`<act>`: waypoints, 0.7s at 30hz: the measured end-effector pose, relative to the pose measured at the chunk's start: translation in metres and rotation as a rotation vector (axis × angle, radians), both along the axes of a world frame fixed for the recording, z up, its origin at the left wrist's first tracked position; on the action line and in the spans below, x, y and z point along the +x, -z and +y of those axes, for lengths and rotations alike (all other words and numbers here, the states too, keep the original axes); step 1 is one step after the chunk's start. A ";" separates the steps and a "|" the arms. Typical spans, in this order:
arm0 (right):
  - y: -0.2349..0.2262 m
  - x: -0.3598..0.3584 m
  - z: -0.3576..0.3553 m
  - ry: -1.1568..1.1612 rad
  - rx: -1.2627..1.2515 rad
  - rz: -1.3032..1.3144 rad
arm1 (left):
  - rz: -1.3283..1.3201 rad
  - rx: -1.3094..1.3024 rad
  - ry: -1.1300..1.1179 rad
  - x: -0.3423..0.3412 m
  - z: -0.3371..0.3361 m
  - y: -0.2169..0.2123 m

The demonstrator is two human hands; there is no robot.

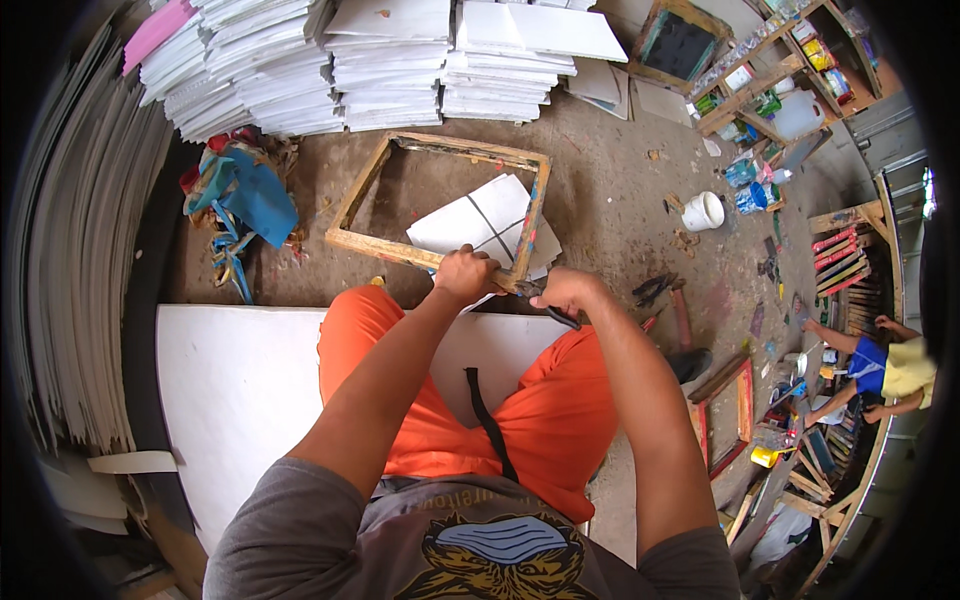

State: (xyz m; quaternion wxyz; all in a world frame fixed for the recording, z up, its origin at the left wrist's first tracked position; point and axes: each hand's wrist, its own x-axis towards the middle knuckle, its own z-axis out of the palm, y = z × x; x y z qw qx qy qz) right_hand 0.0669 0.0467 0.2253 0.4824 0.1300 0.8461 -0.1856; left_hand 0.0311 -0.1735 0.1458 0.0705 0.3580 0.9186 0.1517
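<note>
My left hand point(466, 273) is closed around the near bar of a paint-stained wooden frame point(385, 248), close to its near right corner. My right hand point(570, 290) grips a pair of pliers point(527, 289), with the jaws at that same corner. One dark handle of the pliers sticks out below my fingers. What the jaws bite on is too small to make out. The frame is raised in front of my knees, and its opening has no panel in it. Beneath its right part lies a bundle of white sheets point(450, 226) tied with a dark strap.
Tall stacks of white sheets point(390, 60) stand along the far side. Blue cloth point(262, 200) lies at left. On the floor at right are another pair of pliers point(655, 288) and a white bucket point(703, 211). Other people's arms point(835, 338) show by the racks at far right.
</note>
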 end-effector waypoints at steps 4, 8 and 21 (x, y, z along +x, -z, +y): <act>-0.038 -0.027 -0.013 0.003 0.071 -0.163 | -0.020 0.002 -0.017 0.001 -0.003 -0.002; -0.022 -0.047 -0.006 -0.103 0.048 -0.294 | -0.018 -0.003 -0.016 0.002 0.000 -0.001; 0.004 0.041 0.018 0.691 -0.588 0.137 | -0.010 -0.005 0.007 0.000 -0.002 0.004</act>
